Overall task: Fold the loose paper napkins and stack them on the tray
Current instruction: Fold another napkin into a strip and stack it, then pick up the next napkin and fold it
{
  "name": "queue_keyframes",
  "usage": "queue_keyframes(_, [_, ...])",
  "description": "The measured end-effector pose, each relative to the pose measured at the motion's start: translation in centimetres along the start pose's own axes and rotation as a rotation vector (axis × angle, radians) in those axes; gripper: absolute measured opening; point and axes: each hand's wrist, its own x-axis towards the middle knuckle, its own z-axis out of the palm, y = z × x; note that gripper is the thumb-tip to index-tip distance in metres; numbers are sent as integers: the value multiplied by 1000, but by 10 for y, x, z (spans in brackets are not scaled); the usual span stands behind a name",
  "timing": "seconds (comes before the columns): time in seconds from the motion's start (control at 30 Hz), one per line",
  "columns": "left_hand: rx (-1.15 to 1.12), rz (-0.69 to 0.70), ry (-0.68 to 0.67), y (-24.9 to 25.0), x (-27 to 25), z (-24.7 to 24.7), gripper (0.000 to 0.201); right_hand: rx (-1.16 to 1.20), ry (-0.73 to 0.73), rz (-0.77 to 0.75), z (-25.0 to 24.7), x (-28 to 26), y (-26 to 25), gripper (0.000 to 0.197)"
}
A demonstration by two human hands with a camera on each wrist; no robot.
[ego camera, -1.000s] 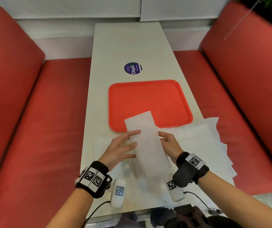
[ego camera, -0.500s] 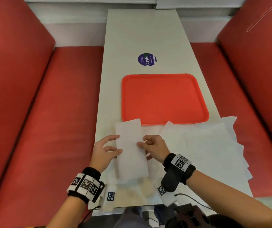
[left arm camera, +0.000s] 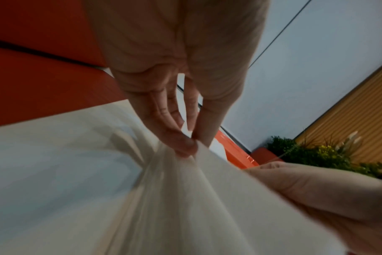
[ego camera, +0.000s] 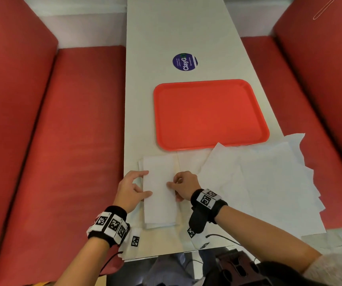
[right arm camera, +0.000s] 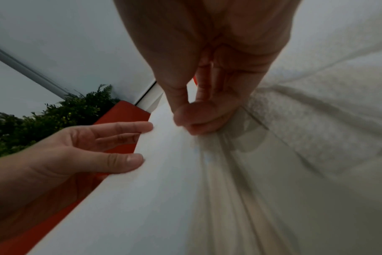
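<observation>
A white napkin (ego camera: 159,195) folded into a long strip lies on the white table (ego camera: 166,38), just in front of the empty orange tray (ego camera: 209,112). My left hand (ego camera: 148,183) pinches the strip's left edge, and the left wrist view shows thumb and fingers meeting on the paper (left arm camera: 190,146). My right hand (ego camera: 172,182) pinches the right edge between thumb and forefinger, as the right wrist view shows (right arm camera: 192,120). Several loose unfolded napkins (ego camera: 258,182) lie spread to the right, one corner over the tray's near rim.
Red bench seats (ego camera: 73,141) run along both sides of the narrow table. A round purple sticker (ego camera: 185,62) sits beyond the tray. The loose napkins overhang the table's right edge. A cable (ego camera: 221,237) trails from my right wrist at the near edge.
The folded strip has come back from over the tray's near rim toward me and to the left; it now lies flat on the table in front of the tray, both hands still at its sides.
</observation>
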Motion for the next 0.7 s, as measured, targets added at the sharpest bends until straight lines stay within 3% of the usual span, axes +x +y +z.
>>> queue_keyframes(0.43, [307,33,6,8,21,6,62,103,-80,-35,-14,-4,-3,37])
queue_keyframes(0.57, [483,158,103,31,15,24,52,99,-8,-116,-63,-25,8,42])
queue_keyframes(0.7, [372,246,-52,65,12,75,31,38,171,-101,-138,-45,42,38])
